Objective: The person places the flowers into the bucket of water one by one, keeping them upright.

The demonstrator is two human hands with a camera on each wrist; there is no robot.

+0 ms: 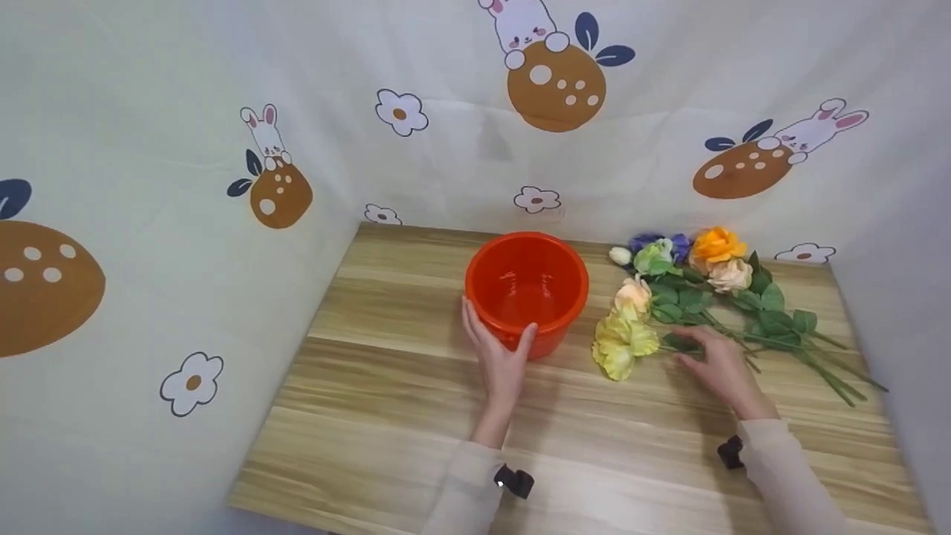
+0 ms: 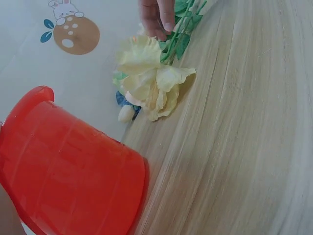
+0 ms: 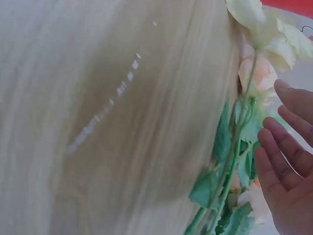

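Thumb and fingers spread, the left hand (image 1: 501,362) grips the bucket (image 1: 551,339) on the table (image 1: 386,401); the right hand (image 1: 722,365), fingers loosely bent, thumb apart, is near the yellow flower (image 1: 624,345). Patterned cloth (image 1: 446,163) rises behind.

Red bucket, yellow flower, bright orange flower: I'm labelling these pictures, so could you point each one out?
Red bucket (image 2: 78,169): left wrist view, on its outer side wall.
Yellow flower (image 1: 625,345): head view, on its petals.
Bright orange flower (image 1: 718,244): head view, on its petals.
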